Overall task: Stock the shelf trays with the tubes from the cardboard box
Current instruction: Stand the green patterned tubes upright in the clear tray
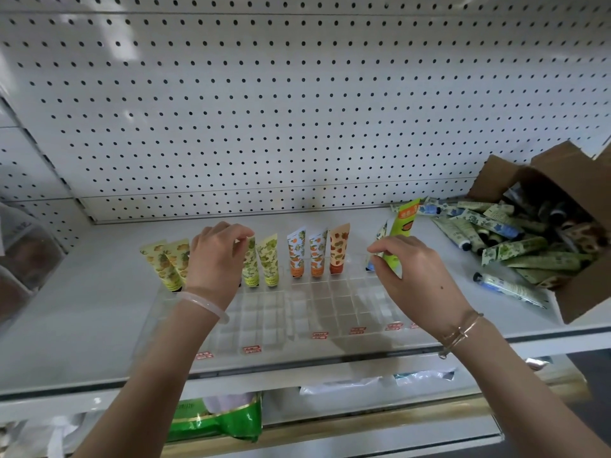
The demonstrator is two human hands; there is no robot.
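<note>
- Packets, one a green bag (215, 421), lie on the lower shelf at six o'clock, beneath the work.
- Clear divided tray (297, 325) sits on the white shelf (82, 309) above them. Red price labels (319, 335) run along its near edge, and only its back row holds tubes, so filling seems to go from the back forward.
- Left hand (215, 259), at ten o'clock of the tray, pinches the crimped top of a lime-patterned tube (250, 266) between thumb and curled fingers, probably to seat it straight, cap down.
- Right hand (413, 269), at two o'clock, wraps fingers and thumb round the lower half of a bright green tube (401, 233), held upright over the row's right end. Whether it also grips the paler tube beside it, I cannot tell.
- Standing tubes (317, 256) between the hands are grouped by pattern.
- Cardboard box (578, 292), at three o'clock, lies tipped open toward the tray, with loose tubes (529, 249) spilling onto the shelf within easy reach.
- Pegboard (297, 110) backs it all at twelve.
</note>
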